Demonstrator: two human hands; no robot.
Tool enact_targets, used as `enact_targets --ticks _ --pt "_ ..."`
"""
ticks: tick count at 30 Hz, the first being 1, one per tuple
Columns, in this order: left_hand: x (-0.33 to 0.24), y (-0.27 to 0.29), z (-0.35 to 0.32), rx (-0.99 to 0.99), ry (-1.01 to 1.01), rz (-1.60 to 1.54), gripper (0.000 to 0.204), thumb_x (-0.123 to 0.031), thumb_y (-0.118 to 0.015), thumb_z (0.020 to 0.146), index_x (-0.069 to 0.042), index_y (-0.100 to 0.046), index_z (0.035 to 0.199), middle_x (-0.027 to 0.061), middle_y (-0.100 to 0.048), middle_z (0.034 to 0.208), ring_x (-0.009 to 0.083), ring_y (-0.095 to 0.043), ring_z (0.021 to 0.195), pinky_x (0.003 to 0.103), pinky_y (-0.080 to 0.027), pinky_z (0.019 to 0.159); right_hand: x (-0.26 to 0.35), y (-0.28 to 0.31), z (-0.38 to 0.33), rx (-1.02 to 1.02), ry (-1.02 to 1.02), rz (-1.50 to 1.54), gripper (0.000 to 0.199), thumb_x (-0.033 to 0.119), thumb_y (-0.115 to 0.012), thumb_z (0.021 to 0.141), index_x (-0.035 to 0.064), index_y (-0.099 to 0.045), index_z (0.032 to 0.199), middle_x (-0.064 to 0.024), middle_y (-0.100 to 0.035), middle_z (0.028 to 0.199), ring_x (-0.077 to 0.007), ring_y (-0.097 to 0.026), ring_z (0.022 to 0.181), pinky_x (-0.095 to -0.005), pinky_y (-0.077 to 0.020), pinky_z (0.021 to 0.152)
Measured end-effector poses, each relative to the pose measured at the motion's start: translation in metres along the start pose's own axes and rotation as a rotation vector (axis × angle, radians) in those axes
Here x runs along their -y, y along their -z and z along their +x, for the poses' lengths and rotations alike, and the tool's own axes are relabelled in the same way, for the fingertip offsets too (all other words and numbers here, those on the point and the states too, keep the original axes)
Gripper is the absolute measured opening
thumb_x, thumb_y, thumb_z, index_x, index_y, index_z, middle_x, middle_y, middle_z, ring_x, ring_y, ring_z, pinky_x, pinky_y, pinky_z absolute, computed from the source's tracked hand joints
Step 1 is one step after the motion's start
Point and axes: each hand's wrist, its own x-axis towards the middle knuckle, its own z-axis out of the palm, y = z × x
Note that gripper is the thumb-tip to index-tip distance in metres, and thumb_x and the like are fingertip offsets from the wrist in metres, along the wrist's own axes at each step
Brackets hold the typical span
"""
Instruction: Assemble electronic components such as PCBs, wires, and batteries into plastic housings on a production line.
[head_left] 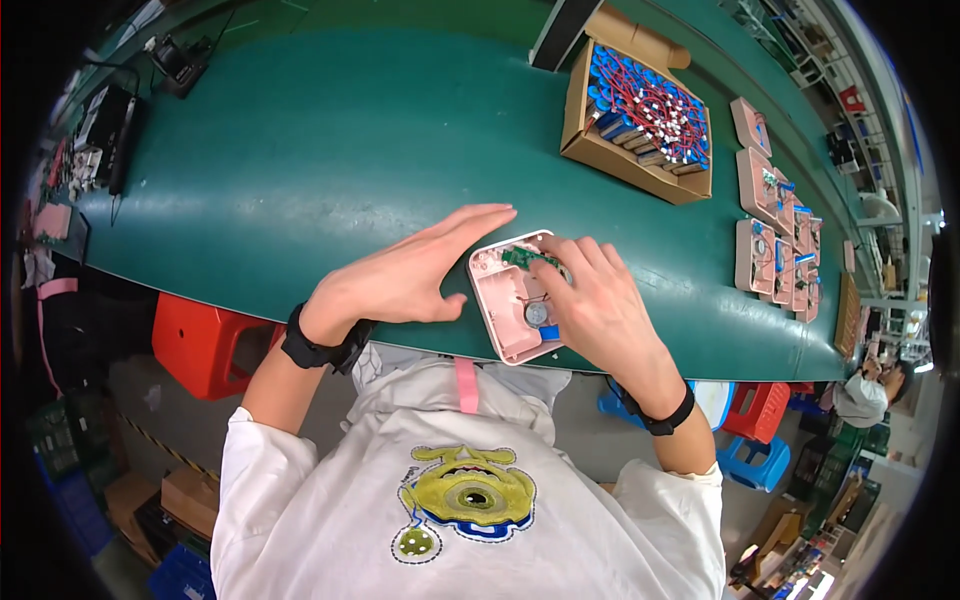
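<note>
Green matting covers the long desk, a plain, even surface on which small parts show up well. Far to the left, at its edge, lie some dark devices with cables, well apart from the work. Below the desk's near edge an orange stool stands tucked in at the person's left.

The left hand lies flat and open on the desk, fingers stretched together and grasping nothing; its fingertips and thumb rest against the left rim of a pink plastic housing, apparently to brace it so it does not slide. The housing sits open side up at the near edge of the desk, right in front of the person, where both hands reach it without stretching. Inside it show a small green circuit board near the far corner and a round silvery part in the middle.

The right hand covers the housing's right half, fingers bent down into it at the board; whether it pinches anything cannot be told.

Farther right, at the back, a cardboard box holds blue battery cells with red wires, kept together within arm's reach. At the far right a row of similar pink housings lies side by side.
</note>
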Motion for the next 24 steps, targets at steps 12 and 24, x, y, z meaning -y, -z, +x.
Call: enact_targets --ticks 12,24 --pt "-0.014 -0.058 0.003 -0.479 0.216 -0.180 0.048 -0.001 -0.073 0.086 0.006 -0.066 0.132 0.0185 -0.066 0.118 0.0352 -0.069 0.093 0.042 -0.057 0.084 0.012 -0.004 0.009 0.060 -0.047 -0.227 0.027 0.002 -0.073 0.078 -0.0014 -0.066 0.104 -0.0131 -0.063 0.114 -0.0307 -0.062 0.099 -0.0419 -0.0567 0.083" --pt "-0.007 -0.054 0.010 -0.473 0.168 -0.068 0.046 0.006 -0.068 0.083 0.006 -0.072 0.129 0.0147 -0.068 0.106 0.0262 -0.069 0.084 0.037 -0.057 0.078 0.027 -0.012 -0.012 -0.021 -0.243 -0.068 0.017 -0.004 -0.073 0.083 -0.0029 -0.064 0.097 -0.0158 -0.059 0.113 -0.0321 -0.068 0.097 -0.0430 -0.0604 0.069"
